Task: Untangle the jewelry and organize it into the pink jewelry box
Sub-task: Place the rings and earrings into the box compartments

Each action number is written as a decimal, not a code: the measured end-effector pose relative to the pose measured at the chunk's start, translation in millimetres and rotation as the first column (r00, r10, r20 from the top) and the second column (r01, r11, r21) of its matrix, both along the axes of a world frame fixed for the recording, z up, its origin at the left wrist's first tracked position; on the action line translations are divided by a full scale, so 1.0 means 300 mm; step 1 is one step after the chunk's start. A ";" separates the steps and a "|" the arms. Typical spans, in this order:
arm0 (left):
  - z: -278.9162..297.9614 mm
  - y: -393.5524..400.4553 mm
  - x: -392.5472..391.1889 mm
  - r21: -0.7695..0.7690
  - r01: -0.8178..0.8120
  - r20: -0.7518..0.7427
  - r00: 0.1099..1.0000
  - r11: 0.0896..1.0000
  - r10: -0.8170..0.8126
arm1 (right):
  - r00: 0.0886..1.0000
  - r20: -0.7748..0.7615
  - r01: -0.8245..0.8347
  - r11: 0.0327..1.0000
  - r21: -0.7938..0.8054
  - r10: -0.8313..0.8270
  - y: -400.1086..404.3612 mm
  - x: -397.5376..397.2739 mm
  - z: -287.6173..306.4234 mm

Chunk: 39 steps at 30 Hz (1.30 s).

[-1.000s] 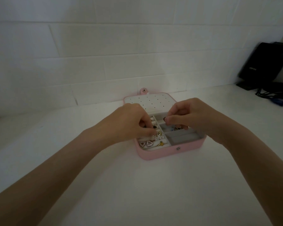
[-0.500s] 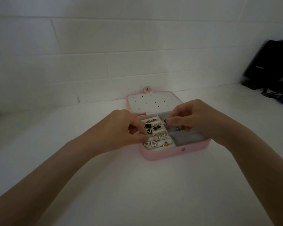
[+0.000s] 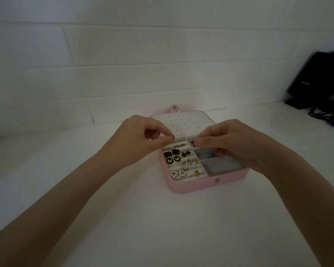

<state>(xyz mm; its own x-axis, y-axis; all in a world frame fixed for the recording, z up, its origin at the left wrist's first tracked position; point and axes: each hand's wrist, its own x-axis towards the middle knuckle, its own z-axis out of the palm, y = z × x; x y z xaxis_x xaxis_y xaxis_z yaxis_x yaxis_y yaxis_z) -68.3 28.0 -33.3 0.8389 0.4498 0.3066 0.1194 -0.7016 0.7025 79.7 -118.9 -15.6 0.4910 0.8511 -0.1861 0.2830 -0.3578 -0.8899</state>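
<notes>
Pink jewelry box point(image 3: 197, 185) open; both hands' fingertips pinched above it.

Right hand point(image 3: 231, 143) covers the back-right compartments of the pink jewelry box point(image 3: 201, 185); contents under it not readable, only a bluish bit point(image 3: 210, 155) shows below the fingers, type unclear. Whatever the fingertips of the left hand point(image 3: 143, 139) and right hand pinch is too thin or small to see; can't tell if anything spans between them. Left hand hides the lid's point(image 3: 183, 124) near-left corner. Top-left compartment pieces point(image 3: 178, 146) too dim and small to identify. Both forearms cut off at the bottom edge. Black device point(image 3: 316, 78) at far right cut by the frame edge, its label blurred; cables point(image 3: 328, 115) beside it run out of frame.
</notes>
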 end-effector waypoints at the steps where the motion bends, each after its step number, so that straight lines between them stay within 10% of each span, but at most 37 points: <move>1: -0.001 -0.006 0.012 0.012 0.004 0.009 1.000 1.000 -0.004 | 1.000 0.008 -0.016 1.000 -0.014 0.016 0.005 -0.004 0.002; 10: -0.046 0.030 0.067 0.091 -0.056 -0.034 0.998 0.994 0.059 | 0.970 0.239 0.007 0.971 -0.240 0.052 0.037 0.018 0.001; 24: -0.092 0.036 0.080 0.086 -0.059 -0.028 0.998 0.995 0.061 | 0.998 0.014 0.063 0.987 -0.145 -0.061 0.082 0.042 -0.003; 39: -0.083 0.004 0.094 0.073 0.017 -0.112 0.994 0.997 -0.009 | 0.993 0.094 0.085 0.983 -0.160 -0.071 0.104 0.034 -0.015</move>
